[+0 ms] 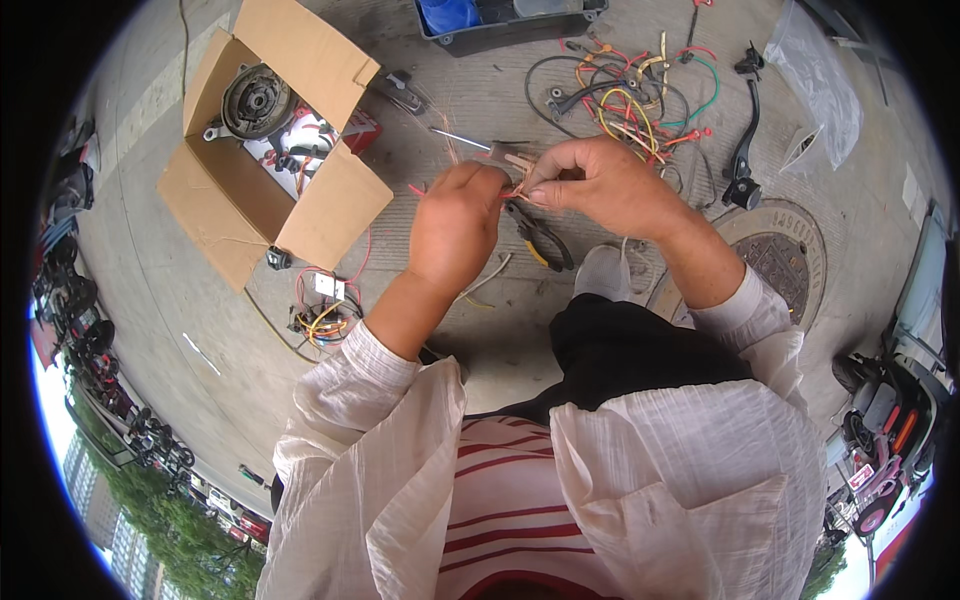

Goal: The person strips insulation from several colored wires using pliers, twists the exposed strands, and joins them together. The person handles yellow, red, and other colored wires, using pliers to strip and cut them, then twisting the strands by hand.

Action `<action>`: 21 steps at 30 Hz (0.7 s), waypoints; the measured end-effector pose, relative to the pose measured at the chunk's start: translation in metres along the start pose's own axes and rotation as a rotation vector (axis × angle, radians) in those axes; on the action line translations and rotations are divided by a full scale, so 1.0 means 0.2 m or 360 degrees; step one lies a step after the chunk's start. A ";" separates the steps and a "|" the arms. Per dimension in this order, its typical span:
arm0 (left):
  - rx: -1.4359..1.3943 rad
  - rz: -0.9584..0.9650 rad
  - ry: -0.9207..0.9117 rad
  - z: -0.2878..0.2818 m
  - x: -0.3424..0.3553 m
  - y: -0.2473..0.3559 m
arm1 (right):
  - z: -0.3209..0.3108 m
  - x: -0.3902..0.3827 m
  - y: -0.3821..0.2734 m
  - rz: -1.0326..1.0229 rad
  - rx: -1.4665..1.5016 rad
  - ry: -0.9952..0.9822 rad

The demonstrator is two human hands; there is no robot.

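My left hand (455,222) is closed around a red wire (417,190), whose end sticks out on its left side. Bare copper strands (522,178) show between my two hands. Thumb and fingertips of my right hand (605,185) are pinched together at these strands. Just below the hands, pliers (540,238) with black and yellow handles lie on the ground, their jaws partly covered by my fingers. Beyond my left hand is a thin metal shaft (460,138), perhaps a screwdriver's; its other end is partly hidden.
An open cardboard box (235,185) holding a round metal part (258,102) stands at left. Tangled coloured wires (640,95) spread at far right, beside a black lever (742,145) and a clear plastic bag (820,85). A dark bin (510,30) stands at the back; a manhole cover (775,255) lies right.
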State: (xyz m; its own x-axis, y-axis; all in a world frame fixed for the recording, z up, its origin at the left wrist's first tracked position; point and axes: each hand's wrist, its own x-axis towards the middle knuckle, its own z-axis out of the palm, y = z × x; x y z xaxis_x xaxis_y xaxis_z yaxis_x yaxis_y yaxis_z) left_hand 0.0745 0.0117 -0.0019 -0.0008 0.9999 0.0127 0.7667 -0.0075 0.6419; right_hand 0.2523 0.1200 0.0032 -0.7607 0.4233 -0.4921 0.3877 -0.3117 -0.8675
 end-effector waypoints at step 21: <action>-0.1945 -0.1517 -0.0187 -0.05 0.03 0.06 | 0.14 0.02 0.04 -0.0845 -0.1338 0.0572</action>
State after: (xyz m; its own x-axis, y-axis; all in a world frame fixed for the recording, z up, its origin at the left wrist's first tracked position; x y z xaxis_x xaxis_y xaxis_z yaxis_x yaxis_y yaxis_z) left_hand 0.0763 0.0179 0.0132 -0.0730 0.6342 -0.7697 -0.4591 0.6638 0.5905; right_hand 0.2372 0.0958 -0.0031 -0.7929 0.6024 0.0919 0.3911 0.6187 -0.6814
